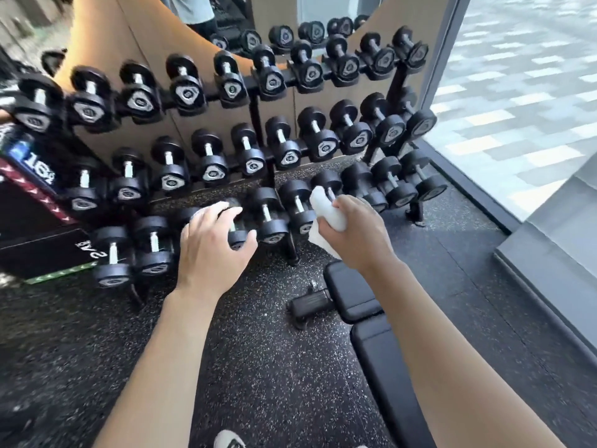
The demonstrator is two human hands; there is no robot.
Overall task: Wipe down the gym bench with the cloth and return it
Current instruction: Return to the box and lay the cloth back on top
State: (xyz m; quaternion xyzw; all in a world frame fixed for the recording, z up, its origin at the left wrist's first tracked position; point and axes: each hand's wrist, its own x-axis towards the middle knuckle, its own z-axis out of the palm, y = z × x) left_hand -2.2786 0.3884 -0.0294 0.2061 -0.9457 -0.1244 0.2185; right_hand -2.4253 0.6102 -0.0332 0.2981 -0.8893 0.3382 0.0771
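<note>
Overhead, both arms reach forward — right hand point(357, 232) fisted round the white cloth point(326, 211), left hand point(211, 250) relaxed, fingers spread, holding nothing. Cloth bunched, corner hanging, above the black bench point(381, 344) end.

Both arms outstretched, left grip point(211, 250) loosely spread, right grip point(352, 232) fisted tight.

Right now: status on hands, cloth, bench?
Right hand grips white cloth. Left hand open, empty. Bench below, unobstructed. Dumbbell rack just ahead.

Head view, facing forward-down, hands close below
</note>
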